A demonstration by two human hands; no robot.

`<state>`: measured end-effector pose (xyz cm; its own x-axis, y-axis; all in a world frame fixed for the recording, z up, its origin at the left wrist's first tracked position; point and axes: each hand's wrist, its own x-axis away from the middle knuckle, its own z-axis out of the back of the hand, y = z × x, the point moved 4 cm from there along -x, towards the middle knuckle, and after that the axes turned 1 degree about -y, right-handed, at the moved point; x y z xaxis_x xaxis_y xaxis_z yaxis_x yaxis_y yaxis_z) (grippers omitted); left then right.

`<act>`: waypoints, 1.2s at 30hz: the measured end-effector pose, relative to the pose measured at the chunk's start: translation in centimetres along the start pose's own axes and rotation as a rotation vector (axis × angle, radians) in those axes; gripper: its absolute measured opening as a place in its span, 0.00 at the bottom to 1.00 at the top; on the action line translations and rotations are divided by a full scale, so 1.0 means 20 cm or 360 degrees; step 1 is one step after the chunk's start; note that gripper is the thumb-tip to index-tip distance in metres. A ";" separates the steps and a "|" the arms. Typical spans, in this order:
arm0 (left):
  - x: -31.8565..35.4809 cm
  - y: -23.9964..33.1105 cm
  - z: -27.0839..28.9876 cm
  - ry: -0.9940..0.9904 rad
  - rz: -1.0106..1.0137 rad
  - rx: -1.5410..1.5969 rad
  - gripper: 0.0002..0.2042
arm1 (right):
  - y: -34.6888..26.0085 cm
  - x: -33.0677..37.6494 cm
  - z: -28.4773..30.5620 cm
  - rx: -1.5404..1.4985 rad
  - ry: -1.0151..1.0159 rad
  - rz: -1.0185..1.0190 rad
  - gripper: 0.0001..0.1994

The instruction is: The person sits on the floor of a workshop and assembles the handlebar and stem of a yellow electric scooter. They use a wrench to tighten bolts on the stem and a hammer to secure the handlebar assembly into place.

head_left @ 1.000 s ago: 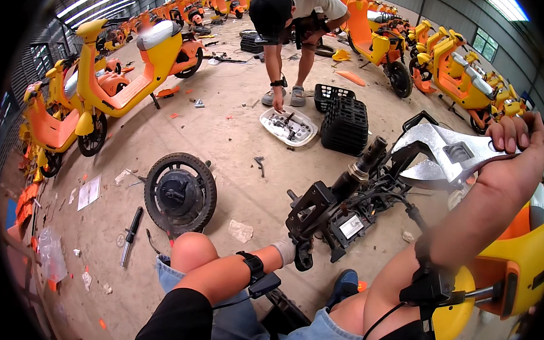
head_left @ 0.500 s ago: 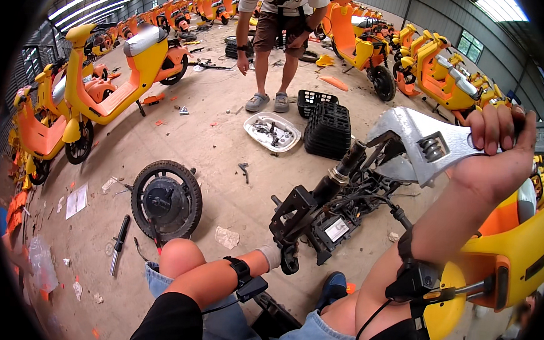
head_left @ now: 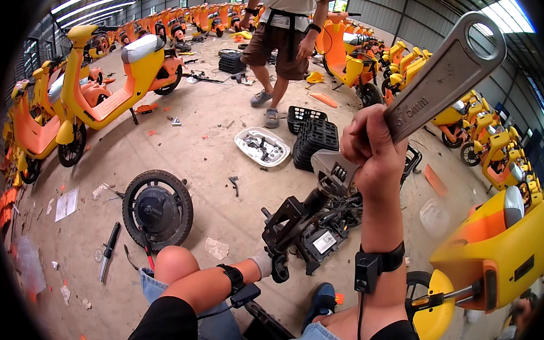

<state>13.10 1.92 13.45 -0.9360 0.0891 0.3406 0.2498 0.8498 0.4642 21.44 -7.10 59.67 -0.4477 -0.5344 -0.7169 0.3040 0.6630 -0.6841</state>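
Note:
My right hand (head_left: 378,145) is closed around the handle of a big silver adjustable wrench (head_left: 440,77). The handle slants up to the right and ends in a ring. Down at the wrench's head, the jaws meet the upper end of a black steering tube (head_left: 313,203); the hand partly hides the head, so their fit is unclear. Low on the same stripped scooter frame, my left hand (head_left: 263,265), pale-covered, grips the black front fork (head_left: 278,235), its fingertips hidden behind it. Cables and a black box with a white label (head_left: 324,242) lie on the frame.
A wheel (head_left: 158,212) and a black-and-silver rod (head_left: 109,252) lie at left. Beyond the frame are a white tub of parts (head_left: 262,147) and stacked black baskets (head_left: 315,141). A person (head_left: 281,59) walks behind them. Yellow-orange scooters (head_left: 113,94) line both sides.
My right hand has moved left with the wrench, and its jaws have come down onto the steering tube. My left hand stays at the fork. The other person has stepped from standing into walking.

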 end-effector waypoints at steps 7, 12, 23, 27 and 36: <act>0.02 0.01 -0.07 -0.0030 -0.0043 -0.0029 0.15 | 0.04 0.04 -0.13 0.0333 -0.0159 -0.0084 0.21; 0.04 0.03 -0.11 -0.0042 -0.0078 -0.0091 0.14 | 0.10 0.03 -0.23 0.0819 -0.0271 -0.0033 0.13; 0.08 0.04 -0.16 -0.0044 -0.0155 -0.0365 0.13 | 0.21 0.01 -0.31 0.1104 -0.0426 0.0114 0.08; 0.10 0.04 -0.16 -0.0056 -0.0208 -0.0497 0.13 | 0.23 -0.03 -0.30 0.1151 -0.0299 0.0038 0.10; 0.12 0.04 -0.19 -0.0097 -0.0358 -0.0832 0.13 | 0.35 -0.08 -0.29 0.1246 -0.0233 -0.0141 0.15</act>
<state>11.97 0.97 17.74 -0.9891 -0.0211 0.1459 0.1177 0.4826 0.8679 19.39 1.49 56.88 -0.3996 -0.6671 -0.6288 0.7985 0.0835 -0.5961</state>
